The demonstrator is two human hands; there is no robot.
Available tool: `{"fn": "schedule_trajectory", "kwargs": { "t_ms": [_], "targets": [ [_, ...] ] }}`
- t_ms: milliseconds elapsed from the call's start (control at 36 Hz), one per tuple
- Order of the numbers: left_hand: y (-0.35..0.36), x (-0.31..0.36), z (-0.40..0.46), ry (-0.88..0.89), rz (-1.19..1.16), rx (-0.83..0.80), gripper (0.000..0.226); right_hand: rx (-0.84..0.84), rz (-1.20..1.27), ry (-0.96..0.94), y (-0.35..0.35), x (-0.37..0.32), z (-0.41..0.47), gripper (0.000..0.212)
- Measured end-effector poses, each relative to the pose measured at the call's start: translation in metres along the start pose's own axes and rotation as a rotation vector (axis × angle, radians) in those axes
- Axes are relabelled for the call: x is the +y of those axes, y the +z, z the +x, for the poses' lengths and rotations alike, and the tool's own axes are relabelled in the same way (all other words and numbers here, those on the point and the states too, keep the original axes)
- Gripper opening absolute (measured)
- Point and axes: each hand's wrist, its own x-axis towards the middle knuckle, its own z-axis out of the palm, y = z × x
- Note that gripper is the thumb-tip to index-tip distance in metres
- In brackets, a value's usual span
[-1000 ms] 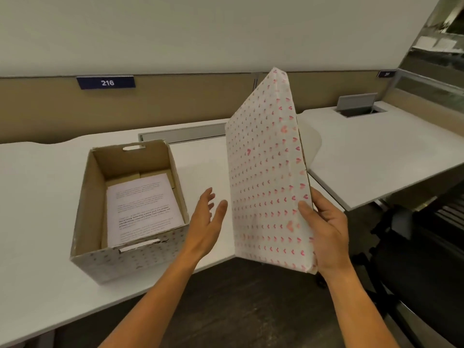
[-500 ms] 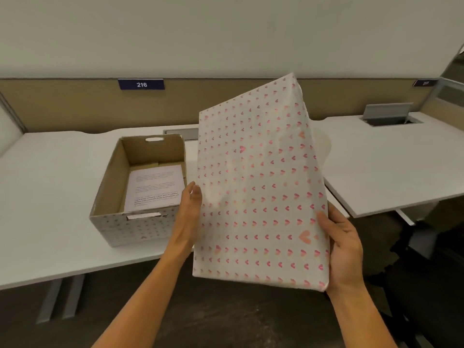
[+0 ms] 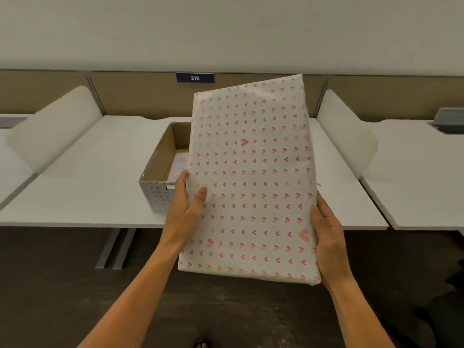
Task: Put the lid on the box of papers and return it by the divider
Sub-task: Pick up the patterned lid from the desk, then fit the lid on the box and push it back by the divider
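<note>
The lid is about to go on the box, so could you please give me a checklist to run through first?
1. Left hand grips lid: ok, on its left edge.
2. Right hand grips lid: ok, on its right edge.
3. Lid level over box: not ok, it is tilted up in front of the box.
4. Box open, ready for lid: ok.
5. Papers lie below the rim: ok where visible; the lid hides most of them.
6. Space by the divider behind the box: cannot tell, partly hidden.
</note>
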Motion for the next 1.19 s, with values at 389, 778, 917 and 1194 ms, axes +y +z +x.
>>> {"fn": "schedule_trajectory", "kwargs": {
  "t_ms": [389,778,917,1194],
  "targets": [
    [-0.047,-0.022,0.015,-0.072,0.252,0.057,0.068,-0.167,-0.06,0.096,0.059,0.037,0.036,0.067],
    [-0.101,-0.047,0.116,-0.113,0.22,0.018,0.071,-0.11,-0.266,0.122,0.133,0.059,0.135,0.076],
    [-0.12,-0.066,0.152,-0.159,0.257,-0.044,0.06,-0.064,-0.291,0.161,0.157,0.072,0.16,0.079],
    [-0.139,-0.09,0.211,-0.235,0.292,-0.151,0.059,-0.008,-0.34,0.274,0.185,0.089,0.203,0.068]
  ]
}}
